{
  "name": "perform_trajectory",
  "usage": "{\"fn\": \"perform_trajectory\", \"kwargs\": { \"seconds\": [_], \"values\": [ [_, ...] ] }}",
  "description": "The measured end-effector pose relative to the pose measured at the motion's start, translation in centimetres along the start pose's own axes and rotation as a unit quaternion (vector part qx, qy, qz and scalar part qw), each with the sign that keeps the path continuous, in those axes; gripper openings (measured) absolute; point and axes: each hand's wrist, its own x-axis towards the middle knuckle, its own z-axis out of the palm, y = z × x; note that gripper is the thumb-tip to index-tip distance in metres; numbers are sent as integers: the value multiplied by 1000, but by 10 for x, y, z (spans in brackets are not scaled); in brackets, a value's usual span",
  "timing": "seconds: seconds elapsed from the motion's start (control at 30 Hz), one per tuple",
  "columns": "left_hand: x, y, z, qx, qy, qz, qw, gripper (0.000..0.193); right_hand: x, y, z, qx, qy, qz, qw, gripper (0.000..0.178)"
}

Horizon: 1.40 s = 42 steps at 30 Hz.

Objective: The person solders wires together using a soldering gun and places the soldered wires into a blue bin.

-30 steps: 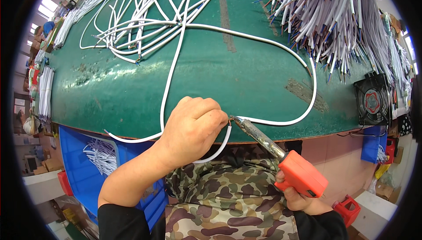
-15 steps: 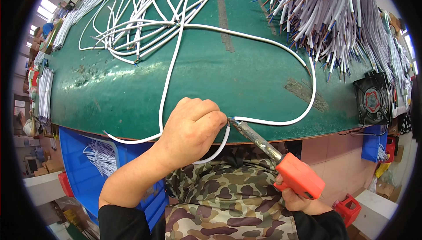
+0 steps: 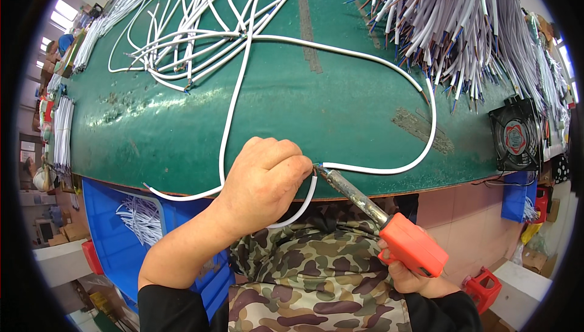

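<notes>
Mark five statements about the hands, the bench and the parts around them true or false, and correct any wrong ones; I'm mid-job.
1. The right hand grips a soldering iron by its red-orange body. True.
2. The left hand lies open with its fingers spread. False: they are pinched together by the bare wire end of a white cable.
3. A black fan stands near the right end of the green table. True.
4. The blue bin at the lower left holds only red canisters. False: thin white cords lie in it.
5. The large cable bundle at upper right shows stripped ends. True.
</notes>
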Motion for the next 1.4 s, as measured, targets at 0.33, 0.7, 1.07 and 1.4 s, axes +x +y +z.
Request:
{"fn": "perform_trajectory", "kwargs": {
  "seconds": [0.33,0.7,1.07,1.4],
  "values": [
    [0,0,0,-6,1,-1,1000,20,-5,-8,-4,127,10,120,985,20],
    [1,2,-1,4,-6,-6,1000,18,-18,-4,-13,39,11,92,995,20],
    [3,8,-2,17,-12,-14,1000,15,-23,-5,-18,77,63,115,988,19],
    [5,14,-4,14,-36,-46,998,10,-27,4,-23,114,154,26,981,31]
  ]
}}
